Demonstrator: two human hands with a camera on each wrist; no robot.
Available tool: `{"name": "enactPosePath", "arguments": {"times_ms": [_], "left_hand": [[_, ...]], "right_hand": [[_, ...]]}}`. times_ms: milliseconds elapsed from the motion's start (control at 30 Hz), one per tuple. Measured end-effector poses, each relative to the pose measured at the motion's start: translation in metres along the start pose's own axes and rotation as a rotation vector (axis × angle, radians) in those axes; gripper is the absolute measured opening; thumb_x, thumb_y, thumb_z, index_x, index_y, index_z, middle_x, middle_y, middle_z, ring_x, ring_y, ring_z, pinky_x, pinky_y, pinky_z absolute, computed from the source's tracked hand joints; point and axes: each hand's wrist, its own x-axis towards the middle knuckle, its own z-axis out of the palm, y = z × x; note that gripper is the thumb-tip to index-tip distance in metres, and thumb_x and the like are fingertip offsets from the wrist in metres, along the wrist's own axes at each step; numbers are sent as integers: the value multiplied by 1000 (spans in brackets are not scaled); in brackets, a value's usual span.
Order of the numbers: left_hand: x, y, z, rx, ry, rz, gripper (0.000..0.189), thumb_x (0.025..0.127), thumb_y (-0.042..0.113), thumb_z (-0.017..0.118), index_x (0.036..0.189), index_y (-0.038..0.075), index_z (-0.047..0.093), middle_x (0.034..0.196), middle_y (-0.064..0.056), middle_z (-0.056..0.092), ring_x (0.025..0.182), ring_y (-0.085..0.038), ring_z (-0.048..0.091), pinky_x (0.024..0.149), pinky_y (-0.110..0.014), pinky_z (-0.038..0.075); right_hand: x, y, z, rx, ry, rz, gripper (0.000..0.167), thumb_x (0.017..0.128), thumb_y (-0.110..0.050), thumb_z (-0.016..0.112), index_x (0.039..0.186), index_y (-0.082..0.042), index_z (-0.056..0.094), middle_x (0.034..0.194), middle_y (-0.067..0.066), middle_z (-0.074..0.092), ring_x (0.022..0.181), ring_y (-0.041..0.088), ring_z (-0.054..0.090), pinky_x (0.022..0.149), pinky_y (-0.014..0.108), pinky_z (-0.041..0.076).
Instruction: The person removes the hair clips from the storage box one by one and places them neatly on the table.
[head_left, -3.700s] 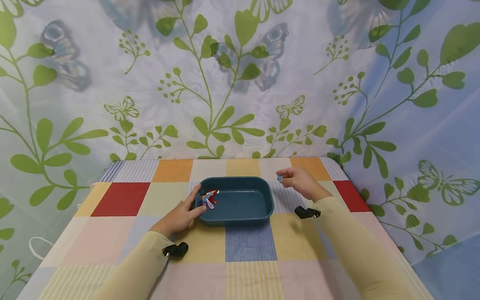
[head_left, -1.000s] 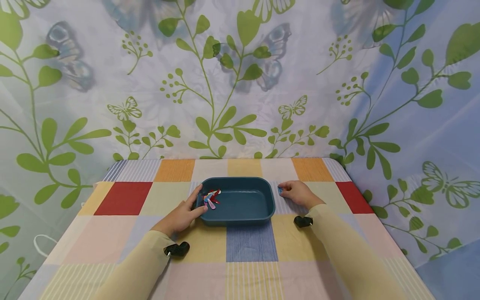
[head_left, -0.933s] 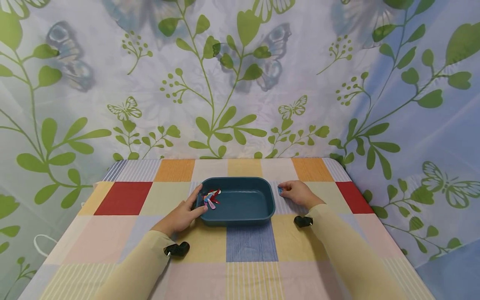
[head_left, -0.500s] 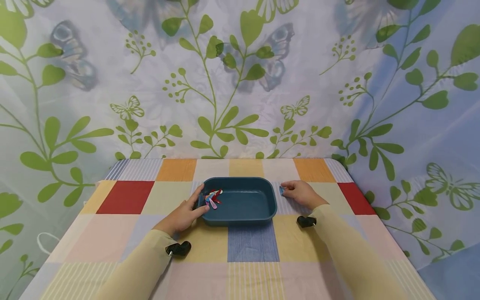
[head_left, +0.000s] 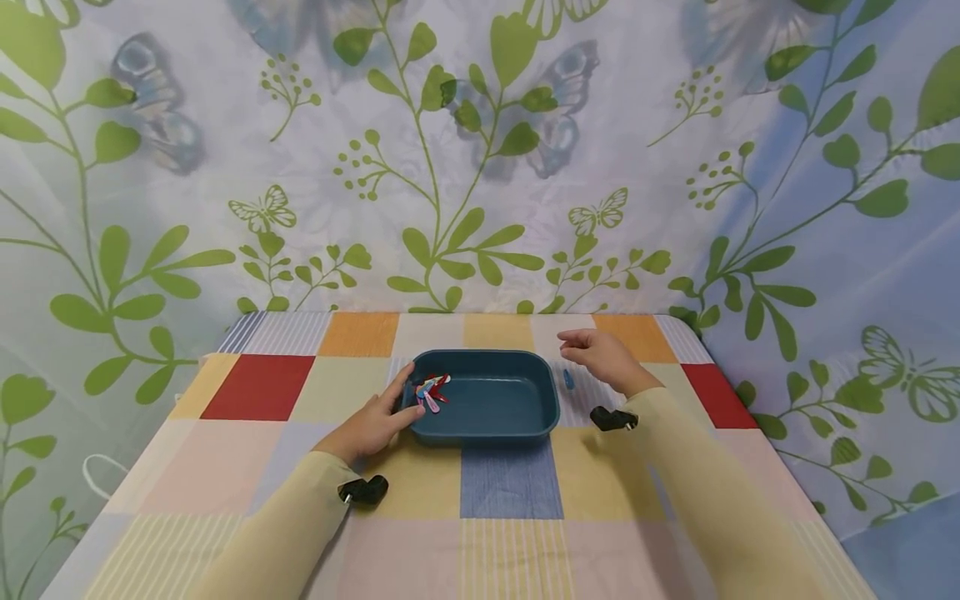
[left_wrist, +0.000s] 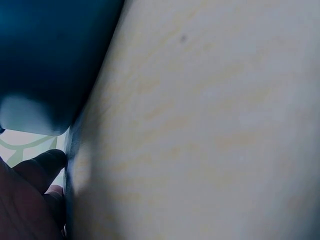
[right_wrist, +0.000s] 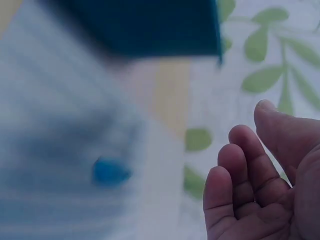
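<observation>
A small blue hair clip (head_left: pixel 568 379) lies on the tablecloth, just right of a dark teal tray (head_left: pixel 487 438). My right hand (head_left: pixel 603 358) is above and beyond the clip, holding nothing. In the right wrist view its fingers (right_wrist: pixel 231 160) are loosely bent, apart from the blue clip (right_wrist: pixel 110 172). At the tray's left end rests my left hand (head_left: pixel 367 427), thumb at the near rim and fingers along the far left corner. Several colourful hair clips (head_left: pixel 431 392), red, pink and blue, lie piled inside the tray by that hand.
A patchwork tablecloth (head_left: pixel 510 483) covers the table. Behind it hangs a curtain (head_left: pixel 465 167) printed with leaves and butterflies. Each wrist carries a black camera mount (head_left: pixel 363 492). A white cable loop (head_left: pixel 101 475) shows at the table's left edge.
My right hand first came down beside the tray with the blue hair clip, then let go of it and rose away. The left hand has stayed at the tray.
</observation>
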Motion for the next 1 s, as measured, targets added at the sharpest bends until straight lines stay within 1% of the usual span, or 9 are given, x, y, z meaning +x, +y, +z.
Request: {"name": "enactPosePath", "arguments": {"times_ms": [67,167,300,400,567,733,900,1000], "left_hand": [[0,0,0,3,-2,-8,80,106,52,56,168,47,5,178,-9,15,159,-57,-2,126,-75,1],[0,1,-1,8,-3,-17,81,105,53,56,168,48,5,178,-9,14,159,-57,-2,126,-75,1],[1,2,-2,5,-1,-6,81,106,51,56,168,46,6,178,-8,15,160,-56,0,128,-71,0],[1,2,-2,-5,-3,10,81,106,49,57,169,45,6,178,-8,16,160,-55,2,128,-70,-2],[2,3,-1,-13,-5,13,81,106,50,57,168,47,6,178,-6,17,161,-54,2,128,-71,-1],[2,3,-1,-12,-2,7,81,106,49,57,169,45,6,177,-7,19,161,-55,3,128,-71,0],[1,4,-2,-14,-4,6,81,106,47,57,169,45,6,177,-7,20,161,-53,7,129,-70,-2],[0,5,-3,-14,-6,-3,81,106,48,57,169,45,6,177,-7,20,161,-54,6,128,-71,-2]], "right_hand": [[3,-14,2,-3,-5,-24,47,106,-26,64,150,-10,59,138,14,69,130,34,64,110,53,52],[7,-36,8,10,-36,-69,46,106,-23,65,150,-12,60,137,14,70,129,34,65,109,52,53],[12,-64,21,27,-95,-127,45,106,-20,66,149,-10,61,138,16,69,128,33,66,108,51,54],[17,-79,33,24,-138,-167,44,105,-18,66,148,-8,62,137,17,70,126,31,67,108,48,55],[28,-96,52,-19,-182,-208,41,104,-17,68,143,-9,66,130,14,74,122,27,69,106,44,56],[36,-109,68,-65,-229,-233,40,102,-15,69,141,-8,68,128,14,75,121,27,70,105,44,57],[42,-119,81,-117,-271,-263,38,103,-14,69,140,-8,69,128,14,76,119,26,71,104,42,57],[45,-122,89,-134,-299,-267,37,103,-13,68,139,-7,69,127,14,76,116,24,73,102,41,58]]}}
